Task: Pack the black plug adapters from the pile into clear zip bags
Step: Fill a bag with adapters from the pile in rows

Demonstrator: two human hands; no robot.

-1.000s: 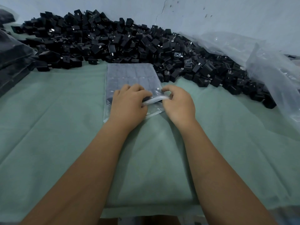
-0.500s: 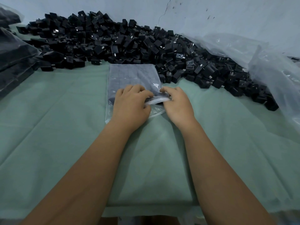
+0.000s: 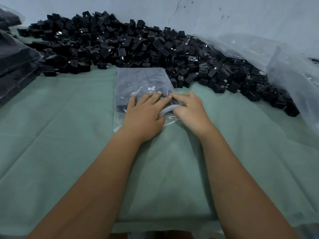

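A clear zip bag [image 3: 141,80] filled with black plug adapters lies flat on the green cloth [image 3: 60,135] in the middle. My left hand [image 3: 144,112] rests flat on its near part, fingers spread forward over the plastic. My right hand [image 3: 189,110] presses the bag's near right corner, its thumb and fingers on the folded zip edge [image 3: 168,110]. A long pile of loose black plug adapters [image 3: 138,47] runs along the wall behind the bag, from far left to the right.
Dark filled bags [image 3: 13,66] are stacked at the left edge. Crumpled clear plastic sheeting [image 3: 284,66] lies at the right, over the end of the pile. A pale wall stands behind. The cloth's front edge runs near the bottom.
My left hand has uncurled and slid forward to lie flat on the bag. My right hand stays at the bag's zip edge, fingers stretched further forward.
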